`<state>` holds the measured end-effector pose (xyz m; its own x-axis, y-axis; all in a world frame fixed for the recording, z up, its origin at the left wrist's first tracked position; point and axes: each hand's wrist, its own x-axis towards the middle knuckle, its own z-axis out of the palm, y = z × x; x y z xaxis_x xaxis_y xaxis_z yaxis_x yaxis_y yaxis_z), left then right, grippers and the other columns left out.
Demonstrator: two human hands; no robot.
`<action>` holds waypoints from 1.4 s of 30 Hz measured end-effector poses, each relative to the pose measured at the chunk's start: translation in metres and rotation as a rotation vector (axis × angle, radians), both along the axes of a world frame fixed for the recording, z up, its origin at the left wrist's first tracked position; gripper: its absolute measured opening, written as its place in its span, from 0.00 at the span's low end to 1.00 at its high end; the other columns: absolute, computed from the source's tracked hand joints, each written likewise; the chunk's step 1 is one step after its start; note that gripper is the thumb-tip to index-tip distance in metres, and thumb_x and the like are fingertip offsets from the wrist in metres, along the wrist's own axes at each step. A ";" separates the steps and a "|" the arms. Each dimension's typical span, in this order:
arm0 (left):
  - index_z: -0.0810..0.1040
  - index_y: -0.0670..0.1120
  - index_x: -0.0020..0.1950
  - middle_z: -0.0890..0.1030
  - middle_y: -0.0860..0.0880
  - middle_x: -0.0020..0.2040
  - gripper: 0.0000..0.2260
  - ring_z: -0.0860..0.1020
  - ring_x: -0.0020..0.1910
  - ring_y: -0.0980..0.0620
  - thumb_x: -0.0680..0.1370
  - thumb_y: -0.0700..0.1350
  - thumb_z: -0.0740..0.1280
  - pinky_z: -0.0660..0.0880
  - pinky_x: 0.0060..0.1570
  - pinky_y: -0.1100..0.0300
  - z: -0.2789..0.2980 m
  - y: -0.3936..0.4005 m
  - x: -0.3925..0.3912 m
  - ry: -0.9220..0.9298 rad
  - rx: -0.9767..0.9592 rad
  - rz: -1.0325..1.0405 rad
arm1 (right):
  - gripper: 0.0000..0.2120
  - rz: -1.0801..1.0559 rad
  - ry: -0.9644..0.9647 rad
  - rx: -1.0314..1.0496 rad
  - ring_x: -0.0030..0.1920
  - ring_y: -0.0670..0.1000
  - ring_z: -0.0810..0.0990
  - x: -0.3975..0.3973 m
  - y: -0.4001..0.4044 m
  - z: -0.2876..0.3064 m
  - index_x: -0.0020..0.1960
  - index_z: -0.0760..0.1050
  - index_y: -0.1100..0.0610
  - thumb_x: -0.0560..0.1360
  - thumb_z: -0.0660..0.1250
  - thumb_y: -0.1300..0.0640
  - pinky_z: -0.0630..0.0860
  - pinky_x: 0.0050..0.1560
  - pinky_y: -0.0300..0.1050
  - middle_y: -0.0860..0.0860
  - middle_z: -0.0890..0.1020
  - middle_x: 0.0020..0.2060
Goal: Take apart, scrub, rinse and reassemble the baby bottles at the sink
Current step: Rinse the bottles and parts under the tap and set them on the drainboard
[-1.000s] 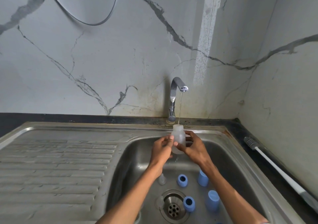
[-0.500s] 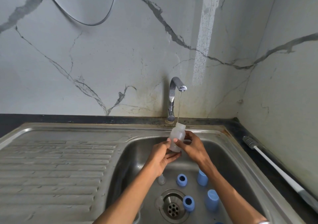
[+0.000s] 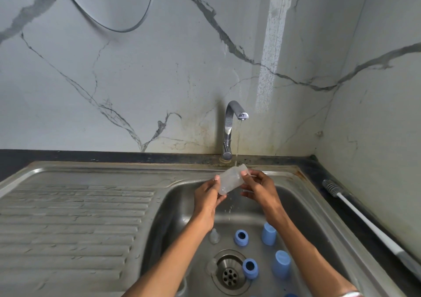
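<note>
Item: clear bottle body (image 3: 231,180), being held over the sink (image 3: 296,205), directly below the tap (image 3: 232,123). Long axis is tilting, mouth end up and right meeting the running stream, base down and left. Left hand (image 3: 208,196) is cupping the base, fingers curled round it; right hand (image 3: 259,187) is pinching the neck end. Both hands are touching it, one at each end. Blue collars (image 3: 241,238) and caps (image 3: 268,233) are lying in the basin near the drain (image 3: 230,274). Judged step: rinsing.
</note>
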<state>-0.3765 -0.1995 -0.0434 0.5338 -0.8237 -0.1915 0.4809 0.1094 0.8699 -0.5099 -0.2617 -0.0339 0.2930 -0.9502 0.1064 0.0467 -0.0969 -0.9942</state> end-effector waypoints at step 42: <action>0.70 0.57 0.70 0.84 0.51 0.52 0.23 0.84 0.46 0.56 0.80 0.39 0.68 0.82 0.51 0.48 -0.006 0.000 0.002 -0.419 -0.048 -0.174 | 0.18 0.272 0.462 -0.008 0.55 0.49 0.82 -0.002 -0.004 -0.008 0.60 0.75 0.51 0.73 0.75 0.51 0.82 0.54 0.49 0.51 0.83 0.54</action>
